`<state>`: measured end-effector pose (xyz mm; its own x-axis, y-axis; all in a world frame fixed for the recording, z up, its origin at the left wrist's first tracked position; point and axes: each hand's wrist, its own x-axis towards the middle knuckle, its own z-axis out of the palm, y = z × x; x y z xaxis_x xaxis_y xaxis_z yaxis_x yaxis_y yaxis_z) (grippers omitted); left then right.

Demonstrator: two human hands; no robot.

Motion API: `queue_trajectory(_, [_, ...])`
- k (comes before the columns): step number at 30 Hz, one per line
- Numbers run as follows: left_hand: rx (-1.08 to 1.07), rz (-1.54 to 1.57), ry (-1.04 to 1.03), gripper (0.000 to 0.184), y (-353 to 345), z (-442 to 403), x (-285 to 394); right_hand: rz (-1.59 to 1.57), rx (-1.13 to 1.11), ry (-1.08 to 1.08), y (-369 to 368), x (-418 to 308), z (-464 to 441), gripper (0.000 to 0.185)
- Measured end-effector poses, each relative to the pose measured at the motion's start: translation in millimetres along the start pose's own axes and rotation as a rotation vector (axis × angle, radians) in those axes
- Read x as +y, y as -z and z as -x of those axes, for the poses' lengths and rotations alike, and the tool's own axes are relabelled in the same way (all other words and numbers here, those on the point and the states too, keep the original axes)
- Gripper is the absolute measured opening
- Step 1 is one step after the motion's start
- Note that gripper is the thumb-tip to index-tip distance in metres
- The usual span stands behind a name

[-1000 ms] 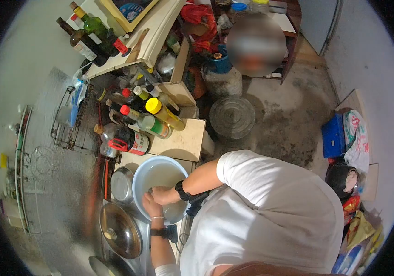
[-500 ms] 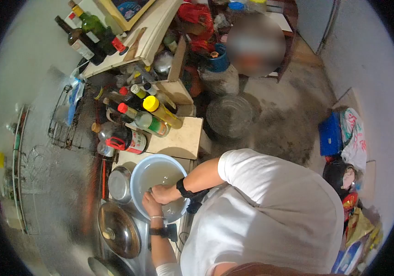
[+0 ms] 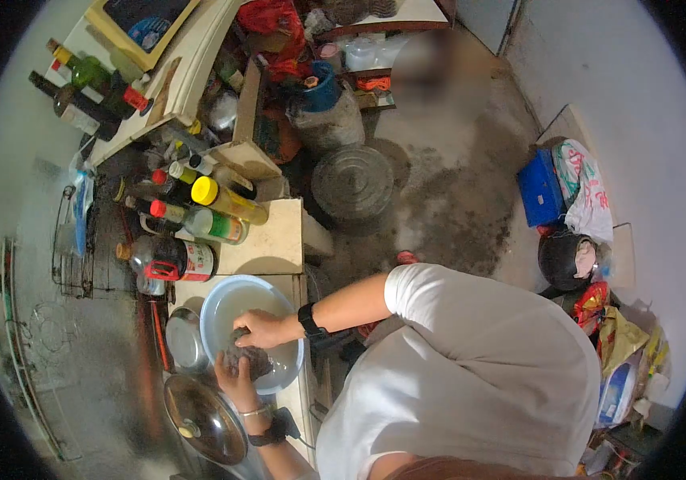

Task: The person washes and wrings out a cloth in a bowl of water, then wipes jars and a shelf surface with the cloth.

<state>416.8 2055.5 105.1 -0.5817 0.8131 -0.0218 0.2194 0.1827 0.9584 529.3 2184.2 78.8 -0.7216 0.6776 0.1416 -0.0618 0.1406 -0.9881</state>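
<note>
A pale blue basin (image 3: 208, 310) of cloudy water stands on the counter, with both hands over it. A wet grey-brown lump (image 3: 257, 364) of unclear kind is held between them. My left hand (image 3: 235, 382), nearest the basin's lower side, has its fingers curled against the lump. From the right side my right hand (image 3: 261, 330) reaches in, its fingers closed on a darker upper part of the same lump. Dark bands circle both wrists.
A glass lid (image 3: 205, 420) and a metal bowl (image 3: 187, 340) lie beside the basin. Several bottles, including one with a yellow cap (image 3: 227, 200), crowd the counter behind. A round lidded container (image 3: 352, 184) stands on the floor, near a blurred area.
The view has shifted, so the surroundings sit further left. Both hands have risen from the water and moved apart a little, bringing the grey-brown lump into sight.
</note>
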Motion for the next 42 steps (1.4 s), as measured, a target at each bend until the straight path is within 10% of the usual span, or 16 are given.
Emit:
queue_trajectory(12, [-0.380, 0.424, 0.164, 0.030, -218, 10, 98, -0.361, -0.005, -0.091, 254, -26, 70, 0.025])
queue_trajectory(20, [-0.640, 0.399, 0.250, 0.007, -437, -45, 125, -0.492, 0.413, -0.174, 457, 2, 138, 0.013])
queue_trajectory(35, [-0.454, -0.192, -0.766, 0.013, -718, -201, 122, 0.079, 0.551, -0.356, 708, 48, 128, 0.022])
queue_trajectory(40, [-0.605, -0.139, -0.610, 0.008, -797, -272, 167, 0.171, 0.621, -0.273, 798, 43, 76, 0.021])
queue_trajectory(42, [-0.759, 0.129, -0.203, 0.005, -824, -296, 180, 0.126, 0.619, -0.266, 826, 41, 58, 0.022])
